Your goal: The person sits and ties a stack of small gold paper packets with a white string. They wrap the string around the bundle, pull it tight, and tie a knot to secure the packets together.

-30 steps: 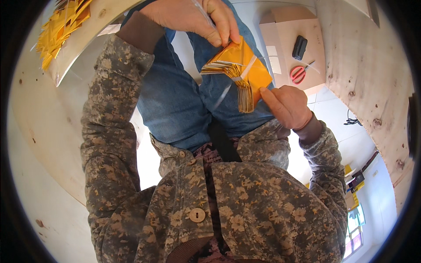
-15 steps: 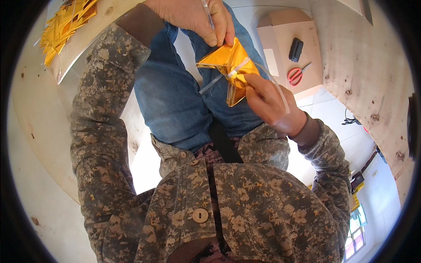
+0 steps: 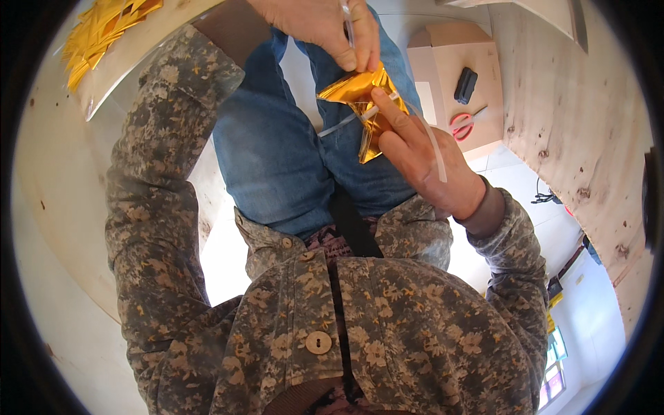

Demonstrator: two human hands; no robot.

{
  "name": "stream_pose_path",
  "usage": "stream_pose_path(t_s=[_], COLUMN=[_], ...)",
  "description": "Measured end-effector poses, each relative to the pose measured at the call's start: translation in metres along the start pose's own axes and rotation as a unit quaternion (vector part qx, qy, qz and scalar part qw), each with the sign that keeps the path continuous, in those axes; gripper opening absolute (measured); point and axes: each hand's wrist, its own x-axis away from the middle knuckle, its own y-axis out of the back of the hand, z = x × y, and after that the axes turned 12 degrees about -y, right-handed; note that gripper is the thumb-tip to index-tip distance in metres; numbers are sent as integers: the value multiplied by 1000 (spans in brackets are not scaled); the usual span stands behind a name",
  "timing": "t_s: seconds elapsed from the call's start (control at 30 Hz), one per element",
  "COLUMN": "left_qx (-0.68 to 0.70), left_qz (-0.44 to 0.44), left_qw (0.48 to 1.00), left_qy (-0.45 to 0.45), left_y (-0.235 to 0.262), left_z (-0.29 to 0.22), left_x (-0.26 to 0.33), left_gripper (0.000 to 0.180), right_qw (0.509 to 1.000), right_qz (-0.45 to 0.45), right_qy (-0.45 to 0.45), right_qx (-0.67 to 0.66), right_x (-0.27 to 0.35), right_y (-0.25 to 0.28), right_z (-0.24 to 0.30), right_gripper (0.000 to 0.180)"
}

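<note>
— Where's the gold foil bundle (image 3: pixel 360 104)?
— Over the lap, pinched at its top by the left hand (image 3: pixel 325 28), likely to steady it.
— And the right hand (image 3: pixel 422 155)?
— Fingers clenched around its middle, pressing a clear plastic strip (image 3: pixel 339 126) across it.

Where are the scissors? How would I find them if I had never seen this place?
Look past the person's blue-jeaned knees to the flat brown cardboard box lying on the floor at the upper right. On it lie two things: a small black block and the scissors, nearer the box's lower edge. The scissors are the only thing there with red loop handles.
</note>
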Motion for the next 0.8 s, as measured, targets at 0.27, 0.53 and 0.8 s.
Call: stream_pose_path(t_s=[0.27, 0.53, 0.8], left_qx=[-196, -378, -368], left_qz=[-138, -322, -461], left_qw=[967, 861, 795], left_qy=[-83, 108, 144], left_y=[-18, -86, -127], left_z=[-18, -34, -34], left_x=[12, 2, -18], left_gripper=[19, 15, 15], right_qw=[999, 1000, 997], right_qz=[25, -24, -66], right_qy=[-25, -2, 42], right_qx=[-2, 2, -4], right_x=[0, -5, -8], right_y=[-2, -7, -12], right_z=[-1, -3, -10], right_gripper=[22, 24, 21])
